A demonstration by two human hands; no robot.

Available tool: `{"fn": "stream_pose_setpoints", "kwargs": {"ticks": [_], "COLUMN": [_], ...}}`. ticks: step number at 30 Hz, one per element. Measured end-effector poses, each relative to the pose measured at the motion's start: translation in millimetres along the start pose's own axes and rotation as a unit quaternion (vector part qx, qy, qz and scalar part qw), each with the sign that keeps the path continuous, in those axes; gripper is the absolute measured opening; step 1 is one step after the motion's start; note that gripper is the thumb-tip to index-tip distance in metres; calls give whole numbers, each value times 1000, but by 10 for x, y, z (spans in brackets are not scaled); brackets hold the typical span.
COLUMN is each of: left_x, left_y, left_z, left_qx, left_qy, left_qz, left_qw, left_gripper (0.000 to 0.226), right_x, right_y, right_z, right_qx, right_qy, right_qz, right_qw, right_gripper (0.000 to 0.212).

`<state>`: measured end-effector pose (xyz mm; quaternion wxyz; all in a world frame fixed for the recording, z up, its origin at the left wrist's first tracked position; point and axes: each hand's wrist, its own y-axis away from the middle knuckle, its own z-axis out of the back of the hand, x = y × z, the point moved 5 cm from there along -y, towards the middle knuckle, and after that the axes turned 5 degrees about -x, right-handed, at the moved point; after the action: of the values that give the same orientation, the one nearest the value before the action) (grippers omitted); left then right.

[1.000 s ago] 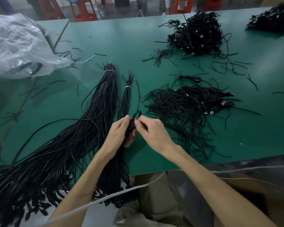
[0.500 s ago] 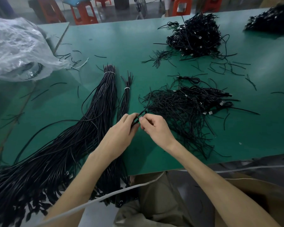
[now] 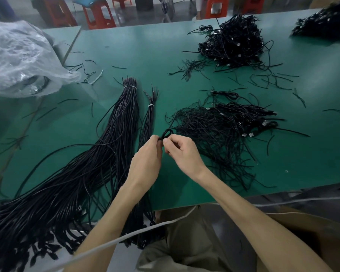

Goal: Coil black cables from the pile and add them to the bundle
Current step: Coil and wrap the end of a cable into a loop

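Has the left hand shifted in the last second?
Yes: the left hand has drifted slightly right. Its fingertips lay over the thin tied bundle; now they sit just right of it, nearer the loose pile.

Readable text: none anywhere on the table [image 3: 145, 46].
Cable pile [image 3: 220, 130]: pale connector ends, too small to show any marking.
Plastic bag [image 3: 18, 55]: crumpled, no print legible.
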<state>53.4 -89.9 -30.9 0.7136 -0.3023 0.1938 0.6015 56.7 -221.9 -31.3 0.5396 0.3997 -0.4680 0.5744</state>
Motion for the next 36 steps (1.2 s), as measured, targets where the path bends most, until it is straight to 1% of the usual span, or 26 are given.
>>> {"fn": "stream_pose_setpoints", "kwargs": {"ticks": [2,4,5,7,9,13,14,16,18,20,22,24,25,26,28,30,33,36], "left_x": [51,76,71,49,18,-60,-77,-93,-73,-80,-97,-144,-170,-185,-180,-172,-224,-210], "left_y": [-47,-73,-72,-46,-11,28,23,-22,-93,-146,-164,-155,-154,-161,-196,-244,-294,-346], "left_z": [-17,2,27,116,268,494,506,512,541,570,527,469,451,450,463,471,442,407], "left_qx": [28,58,72,102,138,225,227,179,101,55,58,67,59,42,9,1,17,56], "left_qy": [75,139,181,281,341,363,358,321,264,217,239,300,318,316,269,228,245,283], "left_qz": [44,72,81,94,72,-4,-17,-30,-47,-85,-109,-88,-75,-67,-61,-46,-5,44], "left_qw": [996,986,977,950,927,904,906,930,958,971,963,947,943,946,961,973,969,956], "left_gripper": [29,21,18,24,35,53,53,45,31,25,28,29,28,26,29,33,31,34], "right_x": [18,46,70,127,191,254,263,286,329,391,454,496,506,509,497,490,512,548], "right_y": [-5,-5,-1,2,3,-10,-7,15,49,71,65,45,34,25,7,-6,-36,-76], "right_z": [15,34,46,74,105,181,193,200,193,175,154,144,145,147,159,165,171,179], "right_qx": [2,11,16,26,36,48,51,63,74,84,91,93,94,96,99,102,100,91], "right_qy": [11,28,38,66,93,116,109,92,85,74,64,69,74,77,84,98,116,182], "right_qz": [10,22,30,54,78,83,79,74,81,91,99,113,119,122,124,129,148,183], "right_qw": [1000,999,999,996,992,989,990,991,990,990,989,987,986,985,984,982,977,962], "right_gripper": [38,38,38,37,36,34,34,35,35,34,35,34,34,33,32,32,32,30]}}
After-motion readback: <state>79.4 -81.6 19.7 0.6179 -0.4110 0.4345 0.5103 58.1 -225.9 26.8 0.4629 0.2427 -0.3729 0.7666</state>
